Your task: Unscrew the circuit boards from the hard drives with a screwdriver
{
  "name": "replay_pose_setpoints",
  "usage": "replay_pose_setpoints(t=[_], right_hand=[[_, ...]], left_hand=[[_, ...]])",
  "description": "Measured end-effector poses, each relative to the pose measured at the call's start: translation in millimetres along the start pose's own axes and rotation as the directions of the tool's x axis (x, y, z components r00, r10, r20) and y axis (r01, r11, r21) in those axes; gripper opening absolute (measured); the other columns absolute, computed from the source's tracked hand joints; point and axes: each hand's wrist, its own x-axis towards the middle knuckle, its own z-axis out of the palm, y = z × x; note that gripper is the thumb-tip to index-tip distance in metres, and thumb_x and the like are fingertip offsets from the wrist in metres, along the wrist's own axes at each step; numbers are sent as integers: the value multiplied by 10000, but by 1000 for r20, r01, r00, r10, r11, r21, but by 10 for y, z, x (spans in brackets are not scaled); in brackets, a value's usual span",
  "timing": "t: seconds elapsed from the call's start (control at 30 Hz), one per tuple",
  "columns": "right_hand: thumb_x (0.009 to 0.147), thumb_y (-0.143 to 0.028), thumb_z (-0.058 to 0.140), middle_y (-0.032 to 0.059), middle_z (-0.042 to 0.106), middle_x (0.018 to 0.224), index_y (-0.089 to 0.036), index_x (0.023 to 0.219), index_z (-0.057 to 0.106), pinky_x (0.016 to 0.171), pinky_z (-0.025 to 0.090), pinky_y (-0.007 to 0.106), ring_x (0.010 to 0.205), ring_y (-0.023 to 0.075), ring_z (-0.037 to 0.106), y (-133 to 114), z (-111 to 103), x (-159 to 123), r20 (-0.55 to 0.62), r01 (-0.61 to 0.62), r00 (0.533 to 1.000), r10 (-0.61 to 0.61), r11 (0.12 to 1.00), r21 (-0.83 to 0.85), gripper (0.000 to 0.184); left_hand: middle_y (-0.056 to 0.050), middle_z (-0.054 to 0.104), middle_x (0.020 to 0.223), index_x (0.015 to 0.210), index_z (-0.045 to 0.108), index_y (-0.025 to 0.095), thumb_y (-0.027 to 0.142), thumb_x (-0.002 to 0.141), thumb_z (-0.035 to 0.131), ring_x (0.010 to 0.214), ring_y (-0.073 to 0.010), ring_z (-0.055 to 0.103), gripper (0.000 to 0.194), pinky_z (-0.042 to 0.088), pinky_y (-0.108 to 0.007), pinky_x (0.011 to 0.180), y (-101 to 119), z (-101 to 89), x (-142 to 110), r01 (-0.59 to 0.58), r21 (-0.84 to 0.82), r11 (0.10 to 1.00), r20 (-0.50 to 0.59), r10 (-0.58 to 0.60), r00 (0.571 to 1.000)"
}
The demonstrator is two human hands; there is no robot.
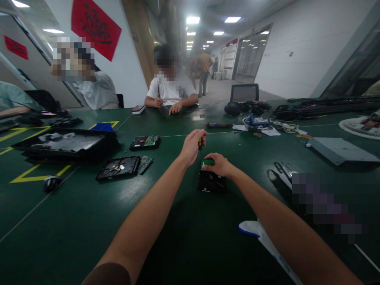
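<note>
My left hand (191, 148) is closed around the handle of a small screwdriver (200, 144), yellow and black, held upright with its shaft pointing down. Beneath its tip lies a black hard drive (209, 184) with a green circuit board (209, 162) at its far end. My right hand (219, 164) pinches this board between thumb and fingers; whether the board is lifted off the drive I cannot tell. The screwdriver's tip is too small to make out against the board.
To the left lie an opened hard drive (118, 168), a loose circuit board (145, 164), another drive (145, 142) and a black tray (109, 141). A white glove (251, 227) is under my right forearm. A grey metal case (341, 150) sits at right. Across the table sits a person (172, 89).
</note>
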Motion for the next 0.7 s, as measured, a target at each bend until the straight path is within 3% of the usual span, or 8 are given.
replay_pose_setpoints(t=[0.23,0.37,0.47,0.7], right_hand=[[849,-538,746,60,702,1259,-295,1225,695,923,491,393,1178,293,634,5,14,5,2,-9,1000,9,1000,-6,450],[849,-538,749,61,706,1258,-291,1221,694,919,493,393,1172,293,637,-2,9,0,6,-11,1000,11,1000,-2,450],[847,-537,753,60,707,1255,-297,1204,699,916,495,393,1175,293,635,-11,-6,-11,7,-12,1000,12,1000,-1,433],[852,-533,749,60,708,1263,-306,1205,708,928,497,402,1181,301,638,-17,-36,-23,16,0,1000,0,1000,-10,421]], left_hand=[[19,626,747,870,616,206,432,856,785,667,-122,607,282,476,-259,677,43,-58,-31,45,39,998,25,-46,999],[17,608,720,805,626,191,445,834,812,671,-117,574,316,453,-249,669,123,-135,-4,39,194,980,-3,-39,999],[10,609,720,785,663,183,418,834,814,657,-115,548,284,443,-249,646,211,-177,4,30,283,959,50,-46,998],[-50,714,838,894,710,173,318,854,734,797,-166,672,152,534,-309,776,264,-144,-33,130,124,984,113,-144,983]])
